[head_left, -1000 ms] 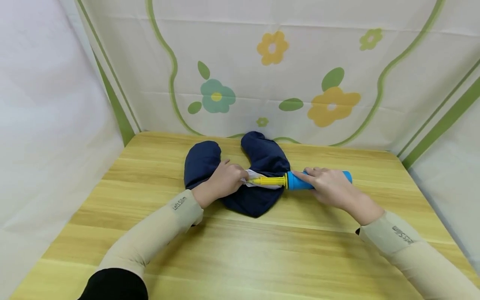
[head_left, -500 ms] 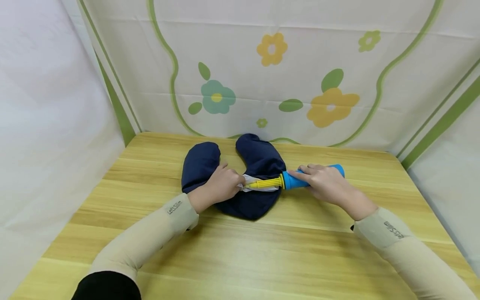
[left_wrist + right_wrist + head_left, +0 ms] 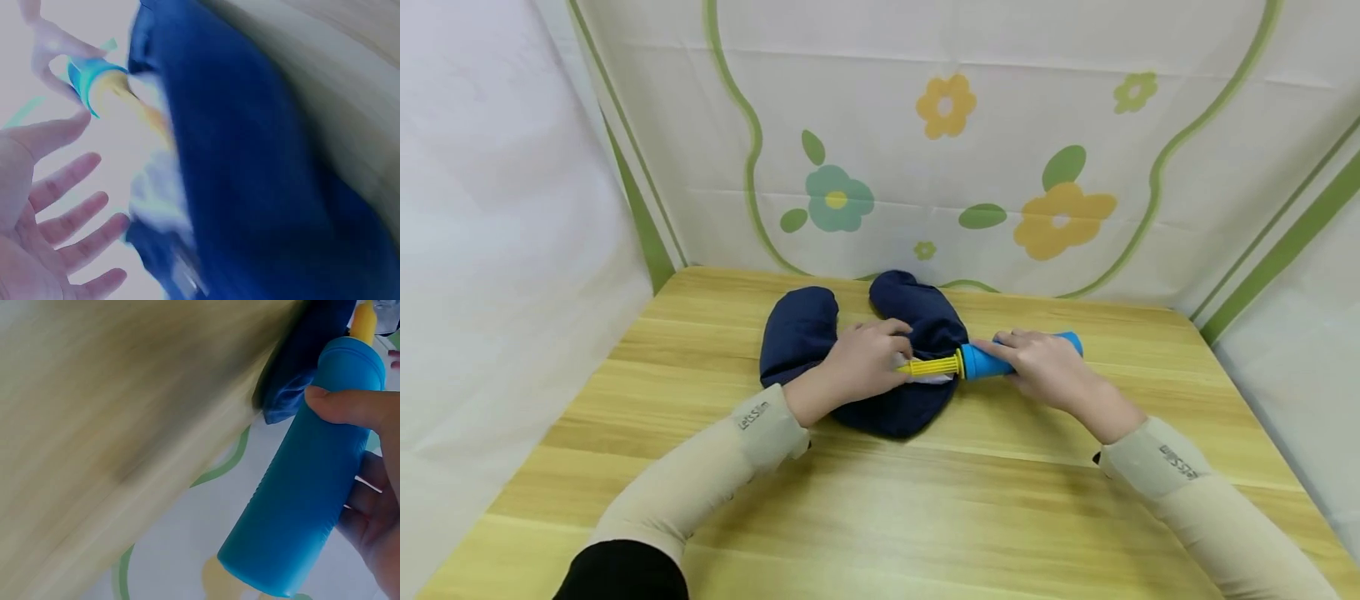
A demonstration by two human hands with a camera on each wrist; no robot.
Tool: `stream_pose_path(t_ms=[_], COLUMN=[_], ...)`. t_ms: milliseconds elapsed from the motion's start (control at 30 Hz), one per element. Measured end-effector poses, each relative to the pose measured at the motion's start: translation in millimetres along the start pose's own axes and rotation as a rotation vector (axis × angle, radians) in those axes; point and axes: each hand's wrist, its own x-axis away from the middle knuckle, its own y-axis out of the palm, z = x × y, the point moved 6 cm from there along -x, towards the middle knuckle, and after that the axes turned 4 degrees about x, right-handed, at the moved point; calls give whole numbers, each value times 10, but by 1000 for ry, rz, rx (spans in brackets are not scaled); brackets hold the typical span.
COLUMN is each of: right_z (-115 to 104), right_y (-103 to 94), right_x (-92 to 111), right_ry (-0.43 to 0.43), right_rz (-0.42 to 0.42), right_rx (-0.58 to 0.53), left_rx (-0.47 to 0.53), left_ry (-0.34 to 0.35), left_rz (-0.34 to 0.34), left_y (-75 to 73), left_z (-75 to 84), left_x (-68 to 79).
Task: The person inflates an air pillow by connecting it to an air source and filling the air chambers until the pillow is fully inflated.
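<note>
A navy U-shaped neck pillow (image 3: pixel 797 325) lies on the table, its slit showing white material (image 3: pixel 156 194). My right hand (image 3: pixel 1048 371) grips a blue hand pump (image 3: pixel 294 481), thumb along the barrel and fingers behind it. The pump's yellow ribbed nozzle (image 3: pixel 934 366) points left and lies over the white material at the pillow's opening. Beside the opening, my left hand (image 3: pixel 56 212) has its fingers spread apart with nothing in them. From the head view, that hand covers the nozzle's tip and part of the pillow.
The wood-grain table (image 3: pixel 887 517) stretches toward me. Behind it hangs a white curtain (image 3: pixel 880 150) printed with flowers, and plain white cloth (image 3: pixel 497 250) borders the left side. The pillow's upper ends reach close to the table's back edge.
My left hand has let go of the white material and shifted right over the nozzle tip, fingers loosened. Pillow, pump and right hand have moved slightly left.
</note>
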Motion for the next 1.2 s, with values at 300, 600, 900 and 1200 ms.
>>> stream_pose_path(t_ms=[300,600,900,1200], right_z=[-138,-164,-187,-118], right_y=[-26,-39,-51,-113], right_x=[-20,-100,-135,-58], right_ry=[38,59,71,94], right_rz=[16,12,20,-29], right_rx=[13,-10,-11,-9], left_rx=[92,125,99,89], left_ry=[-30,-113,-121,-102], left_rz=[-41,-133,-151,-147], left_y=[158,250,264,290], left_z=[240,154,115,162], left_x=[-176,-347,-399,-381])
